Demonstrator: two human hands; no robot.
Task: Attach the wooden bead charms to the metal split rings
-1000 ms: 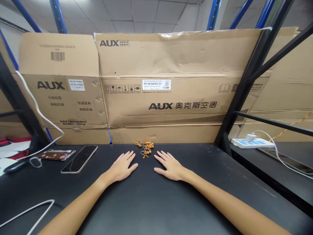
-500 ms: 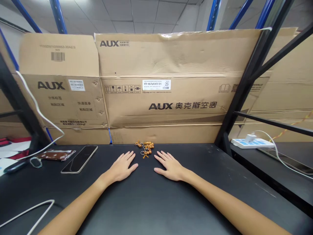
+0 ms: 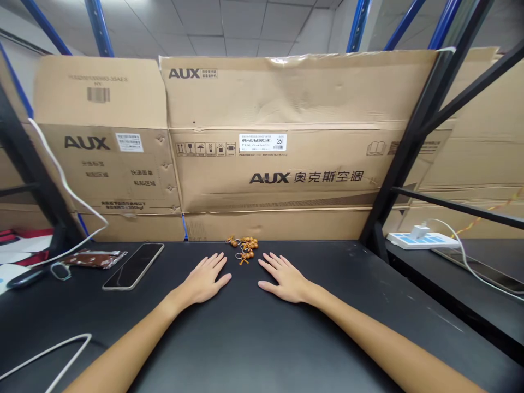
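My left hand lies flat on the black table, palm down, fingers stretched out and holding nothing. My right hand rests the same way a short gap to its right, also with nothing in it. Just beyond and between the fingertips sits a small heap of brown wooden bead keychains with metal rings, close to the cardboard at the back. Neither hand touches the beads.
Large AUX cardboard boxes wall off the back of the table. A phone lies face up at the left, beside a brown packet and white cables. A black rack post rises at right, with a white power strip beyond it.
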